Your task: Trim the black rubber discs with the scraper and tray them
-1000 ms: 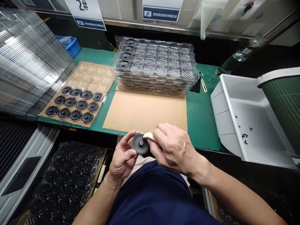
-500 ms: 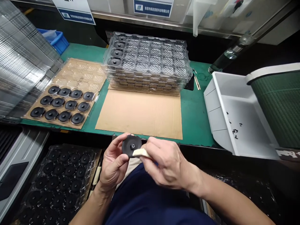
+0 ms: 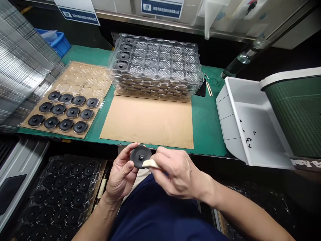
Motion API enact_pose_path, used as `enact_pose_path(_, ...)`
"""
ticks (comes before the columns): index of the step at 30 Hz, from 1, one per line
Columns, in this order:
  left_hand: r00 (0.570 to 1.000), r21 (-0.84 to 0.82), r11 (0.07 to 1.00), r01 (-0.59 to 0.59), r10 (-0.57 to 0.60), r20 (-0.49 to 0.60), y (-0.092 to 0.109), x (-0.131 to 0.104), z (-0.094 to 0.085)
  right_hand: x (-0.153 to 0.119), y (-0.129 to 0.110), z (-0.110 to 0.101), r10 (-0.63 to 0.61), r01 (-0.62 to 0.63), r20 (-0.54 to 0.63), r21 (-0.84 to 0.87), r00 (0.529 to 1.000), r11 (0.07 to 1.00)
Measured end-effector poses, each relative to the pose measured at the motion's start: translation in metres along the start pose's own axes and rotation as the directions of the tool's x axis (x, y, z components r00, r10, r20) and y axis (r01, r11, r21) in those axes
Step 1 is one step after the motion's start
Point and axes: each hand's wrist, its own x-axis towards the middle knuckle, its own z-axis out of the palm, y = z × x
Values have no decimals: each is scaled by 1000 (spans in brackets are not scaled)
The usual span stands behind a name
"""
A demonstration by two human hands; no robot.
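In front of my body, my left hand point(image 3: 121, 174) grips a round black plastic part point(image 3: 136, 155) by its rim. A short hollow stud rises from the part's middle, and its face is turned up toward me. My right hand point(image 3: 173, 170) is closed around a cream-coloured tool point(image 3: 151, 163), whose pale tip touches or lies right over the part's lower right edge. The tool's other end is hidden in my fingers, so its kind does not show. Behind both hands a sheet of brown cardboard point(image 3: 147, 120) lies on the green bench.
A clear tray point(image 3: 82, 83) partly filled with black parts lies left. Stacked clear trays point(image 3: 157, 63) stand behind the cardboard. At right, a grey bin point(image 3: 260, 130) holds small black scraps. Below the bench at left is another filled tray point(image 3: 60, 190). Tweezers point(image 3: 209, 87) lie near the stack.
The black part has turned slightly in my left hand, whose thumb has lifted off its face toward the left edge. My right hand keeps the tool at the rim. The view has shifted slightly.
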Motion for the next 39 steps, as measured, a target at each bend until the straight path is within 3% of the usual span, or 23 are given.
enact_pose_path(5,999,-10,999,33,-33,3,-2,2,-3,0,2,0,58,-59,-24,-69,998,996)
enact_pose_path(9,998,-50,997,64,-63,22,-3,3,-4,-1,3,-1,-21,23,48,-43,999,999)
enact_pose_path(13,994,-72,992,108,-107,29,-3,3,-4,-1,4,-3,42,-41,9,-112,999,993)
enact_pose_path(16,995,-83,992,99,-98,22,-3,3,-3,-1,4,-4,-11,15,48,-95,999,995)
enact_pose_path(19,995,-82,992,100,-99,18,-3,3,-1,0,6,-3,4,-2,11,-157,1000,988)
enact_pose_path(26,982,-89,979,184,-180,56,-3,1,1,5,8,0,-67,66,7,-261,998,963)
enact_pose_path(32,938,-135,930,343,-331,102,-8,2,-2,6,4,-2,-115,127,61,-261,991,957)
enact_pose_path(39,879,-243,846,475,-439,189,-17,7,-11,13,2,-6,-136,207,230,-318,964,925)
